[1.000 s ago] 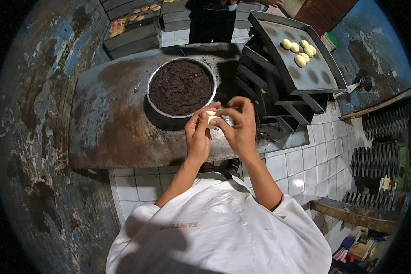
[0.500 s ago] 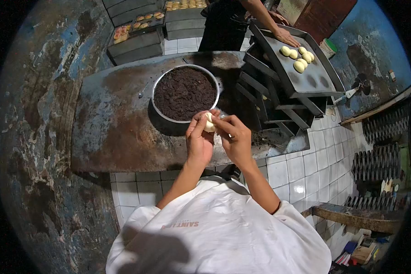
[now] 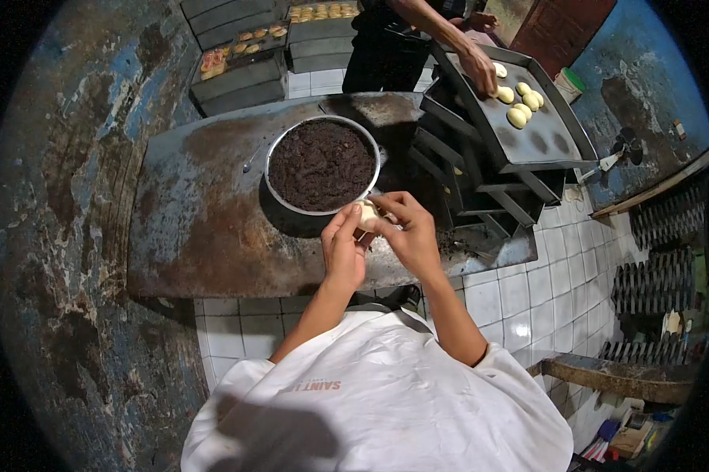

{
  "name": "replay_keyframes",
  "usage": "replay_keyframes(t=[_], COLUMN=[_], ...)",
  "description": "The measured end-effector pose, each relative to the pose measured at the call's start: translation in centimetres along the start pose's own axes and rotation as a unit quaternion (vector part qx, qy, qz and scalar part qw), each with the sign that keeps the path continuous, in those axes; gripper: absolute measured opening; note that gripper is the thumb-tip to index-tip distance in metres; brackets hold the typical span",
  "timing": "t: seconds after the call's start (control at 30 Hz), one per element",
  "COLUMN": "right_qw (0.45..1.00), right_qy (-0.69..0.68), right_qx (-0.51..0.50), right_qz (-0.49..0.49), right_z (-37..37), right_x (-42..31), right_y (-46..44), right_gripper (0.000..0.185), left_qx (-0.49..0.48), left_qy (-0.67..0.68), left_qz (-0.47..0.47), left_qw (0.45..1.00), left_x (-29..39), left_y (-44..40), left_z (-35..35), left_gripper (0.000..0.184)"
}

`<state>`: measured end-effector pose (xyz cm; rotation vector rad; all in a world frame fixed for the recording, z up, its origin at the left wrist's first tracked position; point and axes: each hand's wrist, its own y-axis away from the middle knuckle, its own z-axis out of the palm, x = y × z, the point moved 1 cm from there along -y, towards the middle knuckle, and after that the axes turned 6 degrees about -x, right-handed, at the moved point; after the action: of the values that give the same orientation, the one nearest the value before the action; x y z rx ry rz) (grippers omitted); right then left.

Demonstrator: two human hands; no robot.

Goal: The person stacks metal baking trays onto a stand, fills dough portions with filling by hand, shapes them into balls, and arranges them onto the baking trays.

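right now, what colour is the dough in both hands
Pale cream dough, seen in the head view, the only one.

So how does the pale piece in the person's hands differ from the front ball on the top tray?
Place: the pale piece is held up between the left hand and right hand; the front ball rests on the top tray.
Shape: the pale piece looks uneven under the fingers, while the front ball is smooth and rounded.
Both are light-coloured and look like dough.
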<state>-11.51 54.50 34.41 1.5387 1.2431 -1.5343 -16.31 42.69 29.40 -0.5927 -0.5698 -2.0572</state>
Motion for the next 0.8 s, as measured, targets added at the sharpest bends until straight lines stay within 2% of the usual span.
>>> replay_keyframes(t=[0.07, 0.1, 0.2, 0.27, 0.3, 0.33, 0.4, 0.47, 0.5, 0.53, 0.6, 0.67, 0.8], right_qw=[0.979, 0.979, 0.949, 0.947, 0.985, 0.999, 1.0, 0.997, 0.996, 0.993, 0.988, 0.993, 0.996], right_qy=[0.177, 0.175, 0.254, 0.261, 0.143, 0.021, -0.001, 0.054, 0.053, 0.081, 0.133, 0.083, 0.062], right_qx=[-0.037, -0.032, 0.021, 0.062, 0.056, 0.046, 0.017, 0.028, 0.064, 0.065, 0.022, -0.017, -0.017], right_qz=[-0.098, -0.095, -0.188, -0.176, -0.08, 0.016, 0.02, 0.05, -0.038, -0.058, -0.077, -0.081, -0.055], right_z=[-0.1, -0.3, -1.5, -2.5, -3.1, -3.6, -4.8, -5.9, -6.0, -6.3, -7.6, -9.1, -13.0], right_x=[-0.1, -0.1, 0.0, -0.5, -0.5, -0.4, 0.2, 0.3, 0.4, 0.4, -0.4, 0.6, 1.2], right_y=[0.5, 0.5, 0.6, 0.2, -0.2, -0.6, -1.1, -1.1, -1.1, -1.0, -0.7, -0.4, -0.7], right_gripper=[0.036, 0.036, 0.028, 0.022, 0.022, 0.022, 0.026, 0.021, 0.016, 0.016, 0.023, 0.03, 0.036], left_qx=[0.034, 0.037, -0.01, -0.044, -0.052, -0.06, -0.06, -0.023, 0.006, 0.006, 0.035, 0.065, 0.081], left_qy=[-0.054, -0.058, -0.06, -0.066, -0.084, -0.1, -0.12, -0.102, -0.083, -0.082, -0.028, -0.014, -0.035], left_qz=[0.028, 0.051, 0.068, 0.068, 0.083, 0.1, 0.124, 0.12, 0.12, 0.121, 0.065, 0.025, 0.037], left_qw=[0.998, 0.996, 0.996, 0.995, 0.992, 0.988, 0.983, 0.987, 0.989, 0.989, 0.997, 0.997, 0.995], left_x=[-0.6, -0.5, -0.8, -1.6, -1.9, -2.2, -3.5, -4.6, -5.3, -6.0, -6.8, -6.9, -9.4], left_y=[-0.1, -0.1, 0.0, -0.3, -0.3, -0.4, -1.3, -1.7, -2.1, -2.5, -3.6, -4.1, -4.4], left_z=[-0.6, 0.2, 2.3, 2.6, 3.3, 3.9, 4.3, 5.7, 6.4, 6.6, 7.0, 8.1, 11.6], left_gripper=[0.027, 0.027, 0.026, 0.026, 0.026, 0.026, 0.025, 0.022, 0.022, 0.022, 0.025, 0.024, 0.028])
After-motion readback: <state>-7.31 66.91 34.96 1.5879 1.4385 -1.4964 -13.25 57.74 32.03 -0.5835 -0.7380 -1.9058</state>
